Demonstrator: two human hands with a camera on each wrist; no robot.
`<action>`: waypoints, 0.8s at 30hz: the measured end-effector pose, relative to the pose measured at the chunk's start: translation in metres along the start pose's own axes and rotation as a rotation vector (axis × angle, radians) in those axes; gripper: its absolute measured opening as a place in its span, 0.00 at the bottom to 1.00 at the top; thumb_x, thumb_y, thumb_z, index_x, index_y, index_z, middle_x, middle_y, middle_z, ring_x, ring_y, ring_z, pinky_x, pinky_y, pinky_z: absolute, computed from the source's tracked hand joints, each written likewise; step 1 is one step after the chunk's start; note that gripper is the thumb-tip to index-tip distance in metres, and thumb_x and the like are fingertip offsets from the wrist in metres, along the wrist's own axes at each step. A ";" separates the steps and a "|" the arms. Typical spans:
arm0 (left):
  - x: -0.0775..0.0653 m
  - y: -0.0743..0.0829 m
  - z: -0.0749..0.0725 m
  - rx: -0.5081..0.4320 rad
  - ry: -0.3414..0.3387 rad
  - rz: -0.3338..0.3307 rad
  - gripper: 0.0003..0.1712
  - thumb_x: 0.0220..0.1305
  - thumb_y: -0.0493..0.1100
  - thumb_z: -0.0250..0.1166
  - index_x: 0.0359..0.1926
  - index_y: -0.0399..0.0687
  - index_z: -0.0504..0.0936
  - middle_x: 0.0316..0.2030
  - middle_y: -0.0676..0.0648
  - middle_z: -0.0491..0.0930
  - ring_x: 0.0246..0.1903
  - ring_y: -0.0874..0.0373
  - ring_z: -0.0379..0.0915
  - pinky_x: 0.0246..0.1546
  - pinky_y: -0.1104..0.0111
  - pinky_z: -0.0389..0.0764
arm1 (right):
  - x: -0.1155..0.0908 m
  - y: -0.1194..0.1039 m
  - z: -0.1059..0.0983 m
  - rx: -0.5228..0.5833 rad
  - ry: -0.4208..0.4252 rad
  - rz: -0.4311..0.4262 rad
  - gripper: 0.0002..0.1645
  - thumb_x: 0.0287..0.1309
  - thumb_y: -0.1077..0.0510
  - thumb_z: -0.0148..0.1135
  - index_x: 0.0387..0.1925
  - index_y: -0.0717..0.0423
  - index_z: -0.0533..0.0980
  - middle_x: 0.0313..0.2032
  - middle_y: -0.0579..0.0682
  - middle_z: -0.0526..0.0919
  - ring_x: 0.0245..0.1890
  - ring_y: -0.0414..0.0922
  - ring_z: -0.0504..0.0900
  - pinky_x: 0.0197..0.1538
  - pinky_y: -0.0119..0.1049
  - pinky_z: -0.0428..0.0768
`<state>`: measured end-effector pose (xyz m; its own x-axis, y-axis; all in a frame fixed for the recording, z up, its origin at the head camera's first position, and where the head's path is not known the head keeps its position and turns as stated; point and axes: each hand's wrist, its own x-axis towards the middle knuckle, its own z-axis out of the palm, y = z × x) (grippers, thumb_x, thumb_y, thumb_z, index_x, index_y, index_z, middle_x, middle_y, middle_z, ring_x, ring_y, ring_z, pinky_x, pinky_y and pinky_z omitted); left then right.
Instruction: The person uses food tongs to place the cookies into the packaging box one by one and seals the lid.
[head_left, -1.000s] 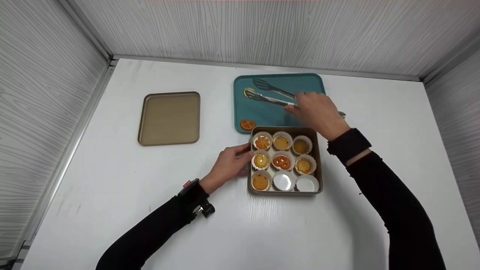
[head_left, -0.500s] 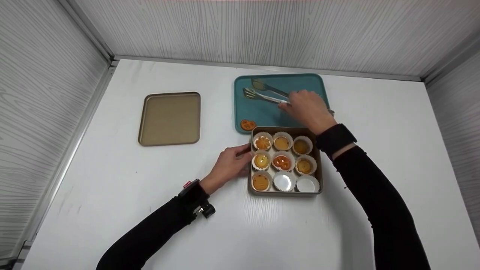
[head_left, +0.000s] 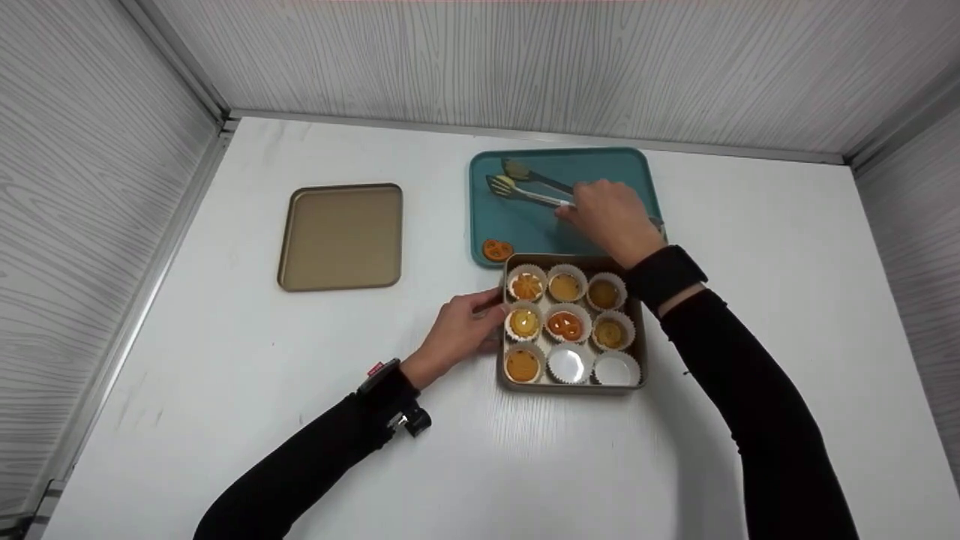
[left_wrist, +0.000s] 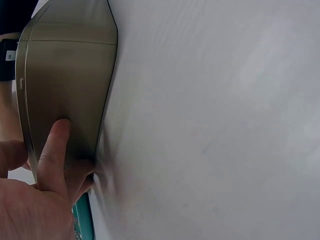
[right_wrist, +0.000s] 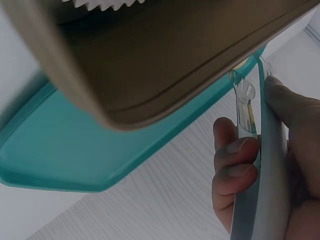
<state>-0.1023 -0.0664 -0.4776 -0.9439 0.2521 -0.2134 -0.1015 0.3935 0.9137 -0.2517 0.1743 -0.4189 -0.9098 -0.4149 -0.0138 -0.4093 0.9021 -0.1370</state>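
Observation:
My right hand (head_left: 611, 217) grips kitchen tongs (head_left: 536, 196) over the teal tray (head_left: 540, 229). Their slotted heads stand apart around a small yellow cookie (head_left: 504, 182); whether they touch it, I cannot tell. In the right wrist view, fingers and thumb lie on opposite arms of the tongs (right_wrist: 270, 165). An orange cookie (head_left: 498, 250) lies at the tray's front left corner. My left hand (head_left: 459, 330) holds the left wall of the square metal tin (head_left: 574, 388), thumb at the rim and fingers against the outside (left_wrist: 75, 90). Rows of paper cups fill the tin; several contain cookies, while two front cups (head_left: 570, 364) are bare.
A shallow gold-coloured lid or tray (head_left: 341, 240) lies on the left of the white table (head_left: 360, 465). The tin stands against the teal tray's front edge. Grey wood-grain panels (head_left: 480, 67) enclose the back and sides.
My right hand has moved left with the tongs, bringing their heads around the yellow cookie. The left hand and the tin stay in place.

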 end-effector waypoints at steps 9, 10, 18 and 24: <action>0.001 -0.001 0.000 -0.031 -0.006 -0.018 0.30 0.76 0.50 0.61 0.72 0.41 0.74 0.64 0.44 0.79 0.65 0.53 0.74 0.67 0.61 0.72 | -0.005 0.007 -0.002 -0.015 0.025 -0.014 0.27 0.71 0.44 0.65 0.29 0.66 0.78 0.21 0.59 0.77 0.21 0.53 0.75 0.28 0.53 0.80; 0.001 -0.002 0.000 -0.033 -0.006 -0.019 0.30 0.76 0.50 0.61 0.72 0.41 0.74 0.64 0.44 0.79 0.65 0.53 0.74 0.67 0.61 0.72 | -0.006 0.008 -0.002 -0.016 0.027 -0.014 0.27 0.71 0.44 0.65 0.28 0.66 0.77 0.20 0.58 0.76 0.20 0.52 0.73 0.27 0.52 0.79; 0.001 -0.002 0.000 -0.037 -0.009 -0.020 0.30 0.76 0.50 0.61 0.72 0.42 0.73 0.64 0.43 0.79 0.65 0.53 0.75 0.66 0.61 0.73 | -0.018 0.013 -0.007 0.020 0.048 0.004 0.26 0.72 0.45 0.64 0.27 0.62 0.76 0.19 0.54 0.74 0.21 0.48 0.69 0.25 0.46 0.74; 0.002 -0.001 -0.001 -0.026 -0.003 -0.020 0.30 0.76 0.50 0.61 0.72 0.42 0.74 0.64 0.44 0.79 0.66 0.53 0.73 0.67 0.61 0.72 | -0.031 0.018 -0.012 0.031 0.092 -0.028 0.25 0.72 0.45 0.64 0.28 0.63 0.77 0.19 0.54 0.73 0.21 0.48 0.70 0.26 0.47 0.76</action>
<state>-0.1042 -0.0668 -0.4782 -0.9406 0.2475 -0.2325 -0.1281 0.3756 0.9179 -0.2315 0.2047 -0.4095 -0.9013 -0.4257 0.0809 -0.4333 0.8857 -0.1669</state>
